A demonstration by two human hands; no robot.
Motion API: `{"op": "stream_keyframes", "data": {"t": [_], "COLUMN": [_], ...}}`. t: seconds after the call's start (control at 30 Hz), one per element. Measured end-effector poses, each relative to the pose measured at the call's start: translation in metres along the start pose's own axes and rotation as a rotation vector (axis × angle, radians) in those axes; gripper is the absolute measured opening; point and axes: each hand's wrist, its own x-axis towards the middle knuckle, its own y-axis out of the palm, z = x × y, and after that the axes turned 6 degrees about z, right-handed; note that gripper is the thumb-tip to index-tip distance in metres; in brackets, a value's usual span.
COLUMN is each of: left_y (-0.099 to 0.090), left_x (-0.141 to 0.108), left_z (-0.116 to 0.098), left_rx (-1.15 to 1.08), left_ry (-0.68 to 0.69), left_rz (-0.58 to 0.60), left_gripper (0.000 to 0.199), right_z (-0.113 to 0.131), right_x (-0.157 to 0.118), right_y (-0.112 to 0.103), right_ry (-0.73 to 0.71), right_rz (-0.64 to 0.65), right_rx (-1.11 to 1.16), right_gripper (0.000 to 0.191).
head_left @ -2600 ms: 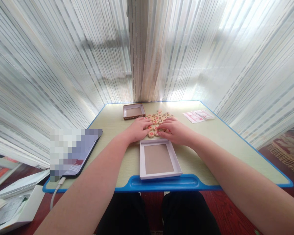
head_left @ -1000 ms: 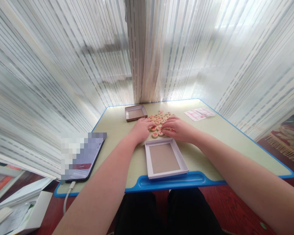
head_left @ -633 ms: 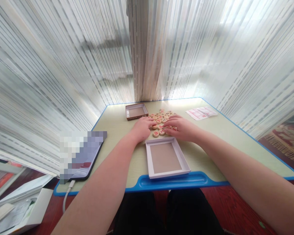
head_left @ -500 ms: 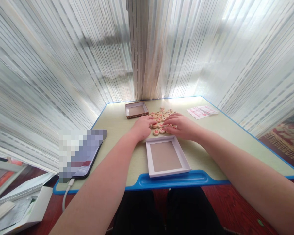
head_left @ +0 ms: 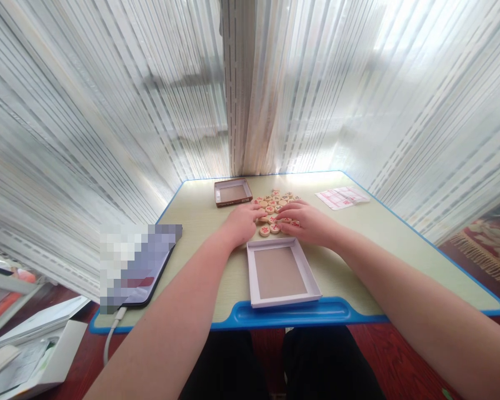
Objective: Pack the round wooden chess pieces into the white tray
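Observation:
Round wooden pieces with red or dark characters (head_left: pixel 270 209) lie in a loose cluster on the pale table. My left hand (head_left: pixel 244 222) is at the cluster's left side, its fingertips on a tilted piece (head_left: pixel 261 219). From the right, my right hand (head_left: pixel 304 219) reaches over the pieces with its fingers apart, covering some of them. Between the hands and the table's near edge lies a shallow white box tray (head_left: pixel 281 272) with a brown bottom. Two pieces (head_left: pixel 265 230) sit just beyond its far rim.
A brown-sided box part (head_left: pixel 233 193) stands at the back left. A printed pink-and-white paper (head_left: pixel 342 198) lies at the back right. At the left edge is a tablet or phone (head_left: pixel 150 272) with a white cable (head_left: pixel 112 333). The table (head_left: pixel 400 250) has a blue rim.
The piece under my left fingertips has gone from lying flat to tilted. My right hand has shifted slightly. The whole view has moved a little.

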Motion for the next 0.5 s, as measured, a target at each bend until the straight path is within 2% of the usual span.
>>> {"op": "stream_keyframes", "data": {"t": [0.5], "left_y": [0.0034], "left_x": [-0.0006], "left_z": [0.0022], "left_rx": [0.041], "left_ry": [-0.047], "left_rz": [-0.046], "left_gripper": [0.042], "right_z": [-0.0001], "right_x": [0.0], "right_y": [-0.0018], "right_ry": [0.002], "right_rz": [0.015], "right_rx": [-0.01], "right_gripper": [0.024]}}
